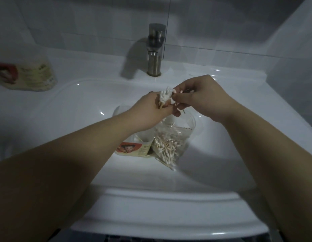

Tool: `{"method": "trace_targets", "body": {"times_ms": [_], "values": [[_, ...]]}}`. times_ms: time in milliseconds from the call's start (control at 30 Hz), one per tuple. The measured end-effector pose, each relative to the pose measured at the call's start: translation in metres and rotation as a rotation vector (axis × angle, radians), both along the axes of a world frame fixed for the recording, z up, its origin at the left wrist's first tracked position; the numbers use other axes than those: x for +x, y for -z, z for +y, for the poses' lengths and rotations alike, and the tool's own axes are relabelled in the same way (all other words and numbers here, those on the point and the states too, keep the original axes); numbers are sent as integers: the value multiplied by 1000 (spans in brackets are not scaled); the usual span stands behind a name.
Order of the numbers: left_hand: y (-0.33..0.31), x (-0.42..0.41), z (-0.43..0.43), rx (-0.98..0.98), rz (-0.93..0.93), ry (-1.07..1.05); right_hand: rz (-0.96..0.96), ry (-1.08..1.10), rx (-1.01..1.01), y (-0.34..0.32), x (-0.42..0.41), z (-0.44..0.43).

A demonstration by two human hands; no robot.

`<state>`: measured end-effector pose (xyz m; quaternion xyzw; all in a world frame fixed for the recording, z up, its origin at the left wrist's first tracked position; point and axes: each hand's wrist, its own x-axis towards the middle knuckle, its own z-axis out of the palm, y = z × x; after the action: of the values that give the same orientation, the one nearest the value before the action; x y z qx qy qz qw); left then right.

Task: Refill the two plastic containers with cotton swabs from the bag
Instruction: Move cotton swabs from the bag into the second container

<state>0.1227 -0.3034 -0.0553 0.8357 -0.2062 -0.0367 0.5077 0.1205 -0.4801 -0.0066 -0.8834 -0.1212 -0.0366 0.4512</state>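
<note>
Frame centre: left hand (151, 109) fingers are clamped round a swab bundle (165, 96), cotton tips protruding upward. Right hand (202, 100) fingers pinch a few swabs just beside it. Below the hands, the bag (169, 145) lies in the sink (81, 105), touching one container (134, 148). The second container (27, 74) is at upper left.

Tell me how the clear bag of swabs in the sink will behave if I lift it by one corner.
The bag looks thin and crumpled, so it will probably sag, not hold shape. The swabs lie loose and jumbled inside, so they would likely slide to the low end. Holding only swabs, it is probably light.
</note>
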Motion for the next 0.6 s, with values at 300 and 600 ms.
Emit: {"method": "trace_targets", "body": {"times_ms": [300,600], "values": [[-3,3,4,13,-36,-3,16,108,146,5,6,0],[0,4,7,134,-42,-56,32,168,250,10,16,-10]]}}
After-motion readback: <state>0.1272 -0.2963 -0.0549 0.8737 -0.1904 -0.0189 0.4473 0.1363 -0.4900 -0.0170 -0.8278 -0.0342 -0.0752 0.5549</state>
